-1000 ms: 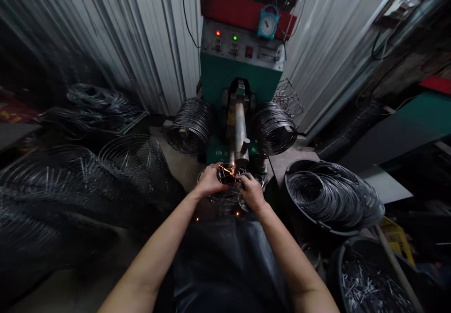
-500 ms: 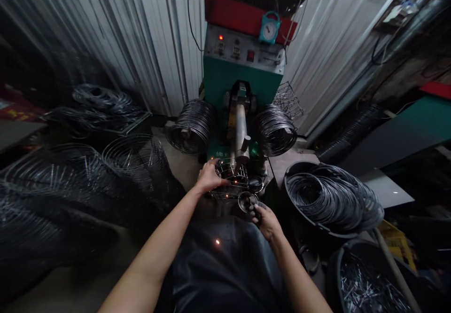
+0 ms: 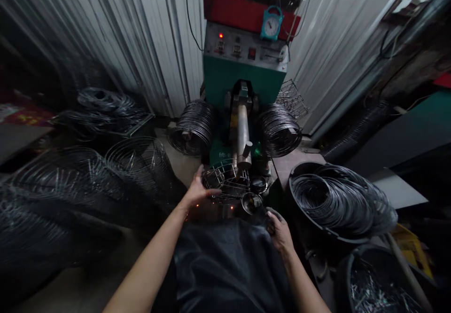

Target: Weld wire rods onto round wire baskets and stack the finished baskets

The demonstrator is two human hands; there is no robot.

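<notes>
A round wire basket (image 3: 230, 191) sits under the electrode arm (image 3: 244, 136) of a green spot-welding machine. My left hand (image 3: 198, 190) grips its left side, fingers behind the rim and thumb across the front. My right hand (image 3: 280, 230) is beside a small round metal cup (image 3: 251, 203) at the basket's front right. Its fingers are curled in; whatever they hold is dark and hard to make out. A second round dish (image 3: 259, 184) is just behind the cup. Small orange sparks glow below the basket.
Wire coils (image 3: 193, 127) flank the machine, with another coil (image 3: 280, 129) on the right. A tub of wire rings (image 3: 341, 200) and a bin of short metal pieces (image 3: 377, 285) stand at right. Large wire frames (image 3: 137, 162) stack up at left.
The basket has shifted or turned leftward along with my left hand. My right hand has drawn back from the cup, down and to the right. The sparks have faded and dropped.
</notes>
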